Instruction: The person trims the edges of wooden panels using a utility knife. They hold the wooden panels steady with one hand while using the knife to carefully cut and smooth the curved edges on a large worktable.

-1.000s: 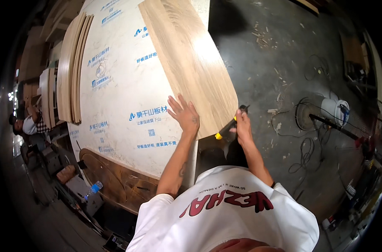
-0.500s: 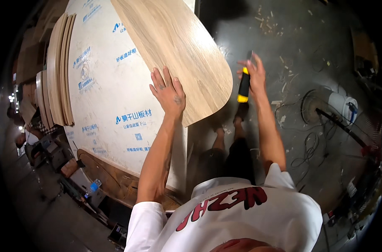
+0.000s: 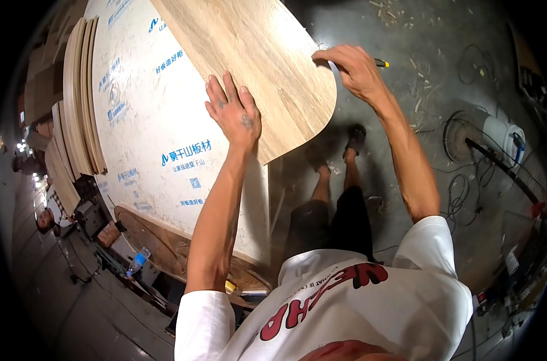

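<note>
A wood-grain board (image 3: 261,72) with a rounded corner lies over a white printed sheet (image 3: 141,102) and overhangs its right side. My left hand (image 3: 236,114) rests flat on the board near its left edge, fingers spread. At the board's curved right edge my right hand (image 3: 359,71) is closed, its fingertips at the rim. A yellow-and-black handled tool (image 3: 380,62) is in that hand; only its yellow end shows past the knuckles, and the working end is hidden. Just below the fingers a thin pale strip (image 3: 336,73) runs along the curved edge.
Curved wooden strips (image 3: 75,96) stand stacked left of the sheet. A brown curved panel (image 3: 159,231) and a blue-labelled bottle (image 3: 139,260) are near left. Right, a round-based stand (image 3: 460,135), a white bucket (image 3: 507,144) and cables (image 3: 460,195) occupy the floor, with scattered shavings (image 3: 421,78).
My right hand has moved forward with the handled tool, from beside the board to its curved edge, and turned over. My left hand still lies on the board.
</note>
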{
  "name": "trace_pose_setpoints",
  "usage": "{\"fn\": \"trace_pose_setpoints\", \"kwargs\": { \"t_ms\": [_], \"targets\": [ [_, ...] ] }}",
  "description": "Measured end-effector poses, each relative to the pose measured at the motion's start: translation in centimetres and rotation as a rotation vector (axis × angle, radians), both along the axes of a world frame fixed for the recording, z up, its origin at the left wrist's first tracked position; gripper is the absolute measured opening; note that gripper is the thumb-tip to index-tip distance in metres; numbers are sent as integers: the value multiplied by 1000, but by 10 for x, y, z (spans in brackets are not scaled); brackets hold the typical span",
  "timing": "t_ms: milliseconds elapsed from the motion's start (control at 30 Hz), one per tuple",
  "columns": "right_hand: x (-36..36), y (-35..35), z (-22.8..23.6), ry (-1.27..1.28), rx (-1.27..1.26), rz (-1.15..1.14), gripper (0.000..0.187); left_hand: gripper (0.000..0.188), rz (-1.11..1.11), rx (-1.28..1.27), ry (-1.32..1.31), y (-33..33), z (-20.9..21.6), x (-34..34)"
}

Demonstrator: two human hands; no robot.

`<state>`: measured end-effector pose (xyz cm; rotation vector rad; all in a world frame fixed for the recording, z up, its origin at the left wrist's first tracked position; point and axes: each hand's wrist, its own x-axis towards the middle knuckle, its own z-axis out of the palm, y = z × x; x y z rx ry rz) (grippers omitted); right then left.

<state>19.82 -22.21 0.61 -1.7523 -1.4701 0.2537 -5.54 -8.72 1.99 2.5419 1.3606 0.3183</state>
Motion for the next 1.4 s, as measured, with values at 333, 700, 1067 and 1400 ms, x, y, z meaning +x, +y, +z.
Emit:
{"fn": "trace_pose_setpoints", "kwargs": {
  "t_ms": [333, 700, 1067, 1400],
  "targets": [
    [-117, -88, 16, -25, -39, -235, 44, 55, -21, 24, 0, 1, 1, 0],
    [-33, -29, 2, 200, 95, -276, 46, 55, -36, -3, -55, -5, 0, 7],
    [-236, -158, 29, 238, -78, -181, 50, 55, -135, 79, 47, -9, 3, -10],
    [-195, -376, 74, 1426, 354, -1312, 52, 69, -1001, 236, 270, -115, 25, 36]
  ]
}}
